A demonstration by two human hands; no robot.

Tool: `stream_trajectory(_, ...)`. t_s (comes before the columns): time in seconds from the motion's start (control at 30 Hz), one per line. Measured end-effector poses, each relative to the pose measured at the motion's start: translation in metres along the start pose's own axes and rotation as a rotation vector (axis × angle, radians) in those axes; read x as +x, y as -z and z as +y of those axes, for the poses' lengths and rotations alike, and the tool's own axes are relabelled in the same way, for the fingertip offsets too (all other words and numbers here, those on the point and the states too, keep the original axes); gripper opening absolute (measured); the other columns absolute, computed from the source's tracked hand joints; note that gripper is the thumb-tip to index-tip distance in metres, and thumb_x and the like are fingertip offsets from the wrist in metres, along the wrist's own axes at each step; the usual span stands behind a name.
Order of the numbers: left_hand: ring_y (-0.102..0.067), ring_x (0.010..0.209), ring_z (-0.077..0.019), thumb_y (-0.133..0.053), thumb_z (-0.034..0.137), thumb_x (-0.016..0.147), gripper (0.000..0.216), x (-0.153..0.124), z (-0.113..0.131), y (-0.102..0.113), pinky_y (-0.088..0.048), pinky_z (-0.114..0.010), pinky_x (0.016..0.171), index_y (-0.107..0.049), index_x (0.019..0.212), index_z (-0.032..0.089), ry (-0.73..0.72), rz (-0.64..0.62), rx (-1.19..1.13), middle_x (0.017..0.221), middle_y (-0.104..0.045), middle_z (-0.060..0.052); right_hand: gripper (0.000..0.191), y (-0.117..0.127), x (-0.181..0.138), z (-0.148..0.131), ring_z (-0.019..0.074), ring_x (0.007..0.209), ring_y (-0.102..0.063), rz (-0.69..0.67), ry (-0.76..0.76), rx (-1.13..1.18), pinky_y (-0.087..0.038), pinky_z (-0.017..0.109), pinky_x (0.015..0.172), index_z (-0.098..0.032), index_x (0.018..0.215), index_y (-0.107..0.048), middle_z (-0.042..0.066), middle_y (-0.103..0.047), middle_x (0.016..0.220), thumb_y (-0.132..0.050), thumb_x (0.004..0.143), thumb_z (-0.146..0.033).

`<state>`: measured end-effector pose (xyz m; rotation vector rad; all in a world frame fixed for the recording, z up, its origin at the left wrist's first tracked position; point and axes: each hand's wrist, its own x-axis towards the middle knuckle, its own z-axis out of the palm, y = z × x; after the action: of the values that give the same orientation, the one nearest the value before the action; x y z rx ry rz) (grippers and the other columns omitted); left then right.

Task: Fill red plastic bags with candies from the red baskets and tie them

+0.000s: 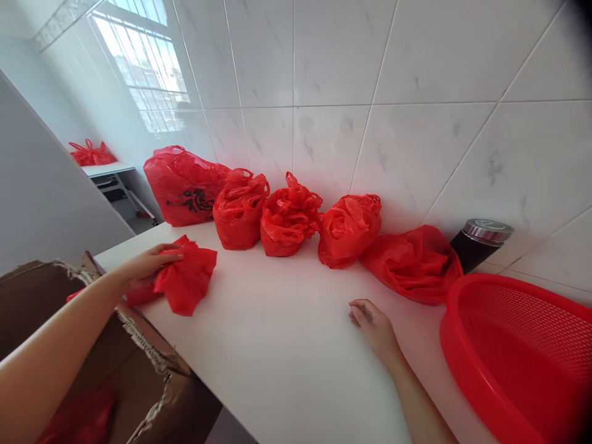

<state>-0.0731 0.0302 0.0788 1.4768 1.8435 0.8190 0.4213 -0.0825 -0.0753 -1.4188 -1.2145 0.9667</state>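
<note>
My left hand [150, 262] is closed around a crumpled red bag [189, 280], soft and matte, at the table's left edge. More red material [143, 295] lies under that wrist, beside the cardboard box. Resting over the white table [277, 333], my right hand [374, 324] has its fingers curled in, with nothing visible in them. Nearest to it are a slumped red bag [411, 265] and a bunched red plastic bag [349, 231], both apart from the fingers.
Along the tiled wall stand a big red bag with black print [185, 191] and bunched red bags [240, 213] [289, 219]. At right are a red plastic basket [467, 357] and a tilted dark jar [476, 246]. A torn-edged cardboard box [152, 351] holds red material.
</note>
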Motion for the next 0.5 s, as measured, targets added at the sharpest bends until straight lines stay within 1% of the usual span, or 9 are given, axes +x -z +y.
stream_trajectory(0.07, -0.066, 0.074, -0.0152, -0.062, 0.042, 0.081, 0.064, -0.011, 0.011, 0.006, -0.056, -0.035, 0.075, -0.041, 0.137, 0.022, 0.014, -0.077, -0.116, 0.087, -0.071, 0.000, 0.037, 0.000, 0.000, 0.000, 0.0191, 0.079, -0.062, 0.002, -0.001, -0.009, -0.053, 0.034, 0.075, -0.021, 0.092, -0.063, 0.004, -0.064, 0.083, -0.058, 0.081, -0.056)
stream_trajectory(0.1, -0.066, 0.079, -0.0155, -0.064, 0.044, 0.079, 0.066, -0.016, 0.016, 0.008, -0.056, -0.034, 0.078, -0.041, 0.137, 0.024, 0.024, -0.119, -0.185, 0.094, -0.072, -0.001, 0.037, 0.000, 0.000, 0.000, 0.0189, 0.078, -0.062, 0.005, -0.001, -0.014, -0.053, 0.034, 0.075, -0.020, 0.092, -0.063, 0.004, -0.064, 0.082, -0.058, 0.081, -0.056)
stream_trajectory(0.17, -0.066, 0.093, -0.0195, -0.071, 0.049, 0.069, 0.072, -0.023, 0.023, 0.012, -0.055, -0.032, 0.081, -0.049, 0.132, 0.022, 0.037, -0.209, -0.282, 0.107, -0.071, -0.005, 0.038, 0.000, 0.001, 0.000, 0.0193, 0.078, -0.062, 0.007, 0.003, -0.021, -0.053, 0.034, 0.075, -0.020, 0.092, -0.064, 0.005, -0.064, 0.082, -0.058, 0.081, -0.056)
stream_trajectory(0.2, -0.065, 0.099, -0.0213, -0.072, 0.050, 0.066, 0.073, -0.026, 0.024, 0.013, -0.054, -0.031, 0.081, -0.051, 0.129, 0.021, 0.027, -0.239, -0.234, 0.112, -0.070, -0.006, 0.039, 0.000, 0.001, 0.000, 0.0198, 0.079, -0.063, 0.012, 0.005, -0.021, -0.053, 0.034, 0.075, -0.020, 0.092, -0.064, 0.005, -0.065, 0.082, -0.058, 0.080, -0.056)
stream_trajectory(0.23, -0.064, 0.100, -0.0225, -0.071, 0.051, 0.065, 0.071, -0.027, 0.025, 0.012, -0.054, -0.030, 0.081, -0.053, 0.127, 0.020, 0.008, -0.239, -0.105, 0.112, -0.070, -0.006, 0.039, 0.000, 0.001, 0.000, 0.0204, 0.079, -0.063, 0.015, 0.005, -0.019, -0.053, 0.035, 0.075, -0.020, 0.091, -0.064, 0.006, -0.065, 0.083, -0.058, 0.080, -0.057)
stream_trajectory(0.3, -0.064, 0.097, -0.0261, -0.068, 0.050, 0.066, 0.062, -0.028, 0.023, 0.009, -0.053, -0.034, 0.080, -0.058, 0.118, 0.020, -0.030, -0.153, 0.288, 0.103, -0.072, -0.005, 0.040, 0.000, 0.001, 0.000, 0.0210, 0.080, -0.063, 0.019, 0.004, -0.013, -0.053, 0.036, 0.076, -0.020, 0.090, -0.065, 0.006, -0.065, 0.083, -0.059, 0.079, -0.058)
stream_trajectory(0.37, -0.062, 0.095, -0.0346, -0.064, 0.051, 0.067, 0.049, -0.029, 0.021, 0.004, -0.049, -0.046, 0.082, -0.066, 0.104, 0.019, -0.029, -0.003, 0.616, 0.090, -0.071, -0.008, 0.039, 0.000, 0.001, 0.001, 0.0207, 0.079, -0.063, 0.014, 0.005, -0.010, -0.054, 0.036, 0.076, -0.021, 0.090, -0.065, 0.005, -0.065, 0.082, -0.059, 0.078, -0.058)
stream_trajectory(0.43, -0.057, 0.097, -0.0430, -0.060, 0.055, 0.069, 0.044, -0.033, 0.020, -0.001, -0.042, -0.059, 0.084, -0.068, 0.093, 0.019, -0.014, 0.103, 0.755, 0.089, -0.067, -0.011, 0.039, 0.000, 0.001, 0.000, 0.0203, 0.079, -0.063, 0.011, 0.003, -0.009, -0.054, 0.035, 0.076, -0.021, 0.090, -0.065, 0.005, -0.065, 0.082, -0.060, 0.078, -0.058)
stream_trajectory(0.5, -0.053, 0.105, -0.0442, -0.050, 0.058, 0.076, 0.044, -0.039, 0.021, -0.007, -0.039, -0.061, 0.087, -0.068, 0.090, 0.020, -0.054, 0.170, 0.846, 0.102, -0.062, -0.013, 0.039, 0.000, 0.001, 0.000, 0.0204, 0.080, -0.063, 0.011, -0.004, -0.003, -0.054, 0.035, 0.076, -0.021, 0.090, -0.065, 0.005, -0.065, 0.084, -0.060, 0.078, -0.058)
